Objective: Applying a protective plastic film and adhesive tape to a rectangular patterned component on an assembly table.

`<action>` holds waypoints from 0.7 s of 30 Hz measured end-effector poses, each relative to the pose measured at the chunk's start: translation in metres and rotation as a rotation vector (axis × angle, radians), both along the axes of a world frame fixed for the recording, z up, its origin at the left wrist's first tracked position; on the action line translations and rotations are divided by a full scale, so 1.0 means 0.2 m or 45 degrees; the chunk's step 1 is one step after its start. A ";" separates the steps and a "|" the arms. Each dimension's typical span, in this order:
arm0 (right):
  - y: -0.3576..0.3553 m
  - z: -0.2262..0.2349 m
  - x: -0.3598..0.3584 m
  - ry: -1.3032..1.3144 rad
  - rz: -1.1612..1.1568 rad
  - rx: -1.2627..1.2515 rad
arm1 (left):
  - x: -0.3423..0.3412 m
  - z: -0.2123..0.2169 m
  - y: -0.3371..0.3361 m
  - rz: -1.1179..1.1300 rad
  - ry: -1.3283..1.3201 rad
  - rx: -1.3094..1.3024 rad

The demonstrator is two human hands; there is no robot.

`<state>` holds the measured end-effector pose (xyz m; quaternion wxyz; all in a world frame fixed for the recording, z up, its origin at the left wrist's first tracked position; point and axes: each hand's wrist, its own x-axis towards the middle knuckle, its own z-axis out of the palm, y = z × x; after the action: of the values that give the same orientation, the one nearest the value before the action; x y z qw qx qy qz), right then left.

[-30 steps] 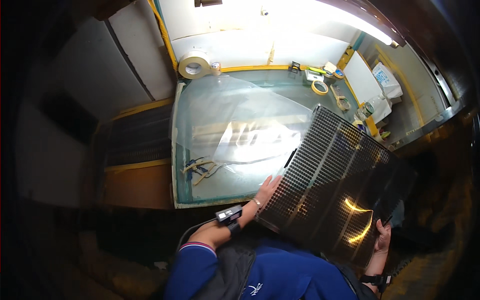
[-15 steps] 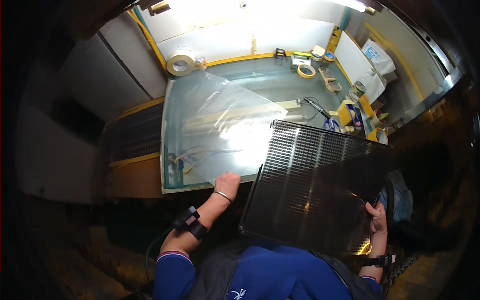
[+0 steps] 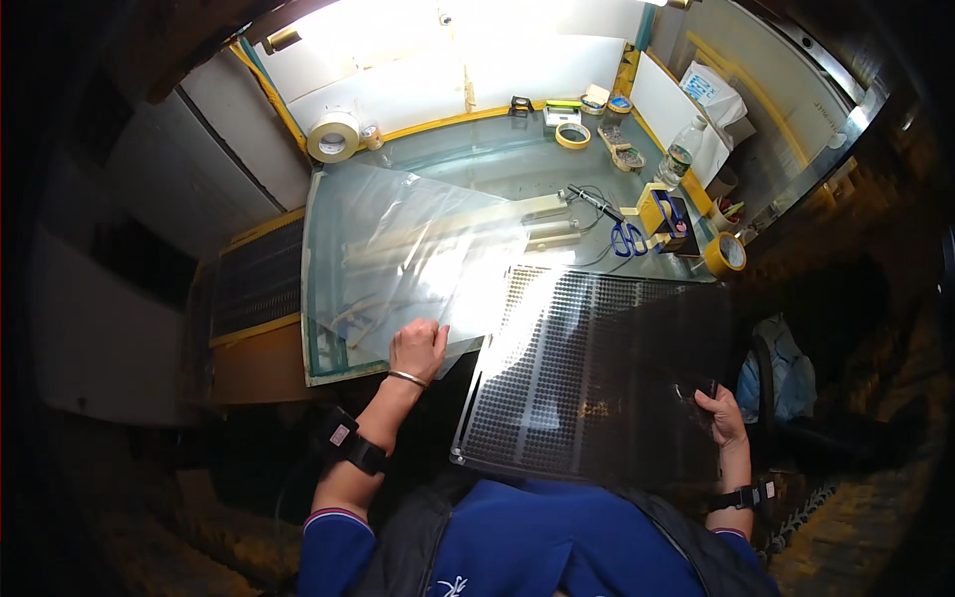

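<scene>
A large dark perforated panel (image 3: 597, 373) lies tilted over the near right edge of the glass-topped table (image 3: 517, 169). My right hand (image 3: 718, 416) grips the panel's right edge. My left hand (image 3: 418, 348) rests flat on a clear plastic sheet (image 3: 418, 249) spread over the table's left half, near its front edge. A bracelet sits on my left wrist and a dark band on each forearm.
A big tape roll (image 3: 333, 136) stands at the far left corner. Smaller tape rolls (image 3: 572, 134), blue scissors (image 3: 627, 239), a plastic bottle (image 3: 678, 159), a yellow tape roll (image 3: 726, 255) and small tools crowd the far and right sides. A dark grille (image 3: 259, 279) flanks the table's left.
The panel has swung from a diagonal tilt to lie squarer and lower at the table's near right. My left hand has left the panel's edge and now rests on the plastic sheet.
</scene>
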<state>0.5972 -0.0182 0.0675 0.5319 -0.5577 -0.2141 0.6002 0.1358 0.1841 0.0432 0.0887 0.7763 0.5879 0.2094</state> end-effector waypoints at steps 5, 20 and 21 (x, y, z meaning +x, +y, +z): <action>0.15 -0.14 -0.08 0.050 -0.029 0.017 | -0.08 0.10 -0.15 -0.131 0.098 0.117; 0.45 -0.43 -0.57 0.284 0.027 0.157 | 0.19 -0.07 -0.08 0.060 0.618 -0.045; 0.45 -0.43 -0.59 0.307 0.039 0.160 | 0.17 -0.11 -0.04 0.070 0.622 -0.041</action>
<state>0.4802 0.0719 -0.0192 0.5784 -0.4438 -0.1943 0.6563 0.1702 0.1762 0.0215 -0.0494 0.7862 0.6160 0.0085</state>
